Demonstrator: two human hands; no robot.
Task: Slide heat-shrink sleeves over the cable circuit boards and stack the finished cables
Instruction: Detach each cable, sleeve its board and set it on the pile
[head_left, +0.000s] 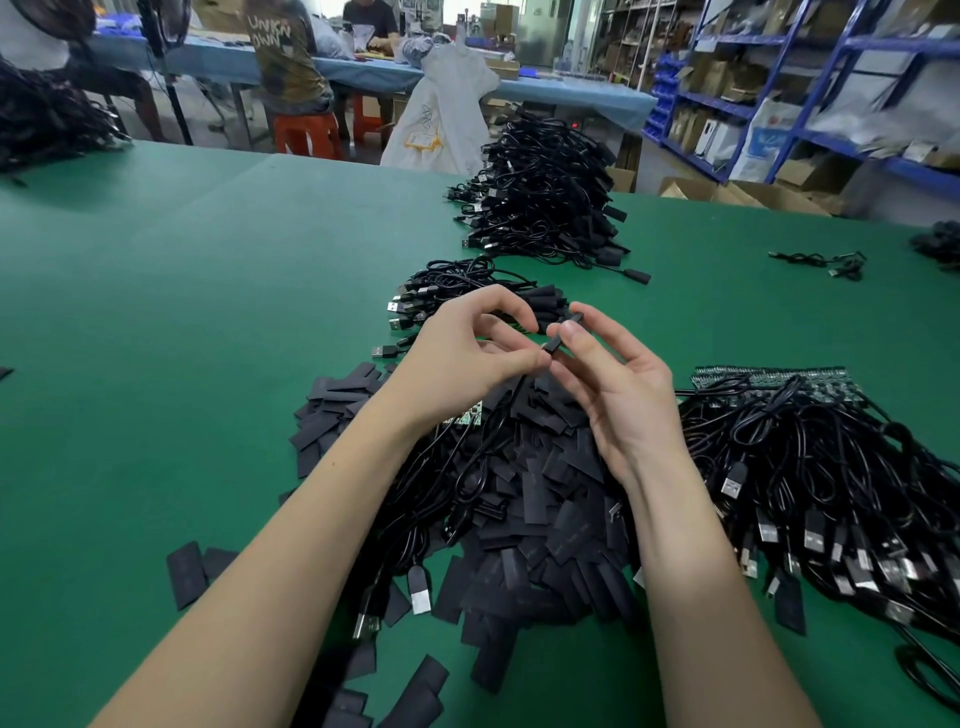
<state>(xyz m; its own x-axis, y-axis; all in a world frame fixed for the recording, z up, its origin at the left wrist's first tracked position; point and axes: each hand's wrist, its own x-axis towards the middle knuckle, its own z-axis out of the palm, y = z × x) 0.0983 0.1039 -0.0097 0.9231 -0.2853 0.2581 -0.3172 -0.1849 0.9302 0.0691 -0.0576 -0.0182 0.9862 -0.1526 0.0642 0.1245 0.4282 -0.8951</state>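
My left hand (467, 358) and my right hand (613, 384) meet above a heap of flat black heat-shrink sleeves (530, 525). Between the fingertips of both hands is one black sleeve (557, 340), pinched at each end. A thin black cable (498, 421) hangs from it down toward the heap. A green circuit board (465, 414) peeks out under my left wrist. To the right lies a bundle of cables with bare green boards (779, 376) and USB plugs. Behind my hands sits a small stack of sleeved cables (467, 296).
A tall pile of black cables (545, 192) stands further back on the green table (182, 312). A few loose cables (826, 262) lie at the far right. People sit at a blue table behind, and blue shelving fills the right side.
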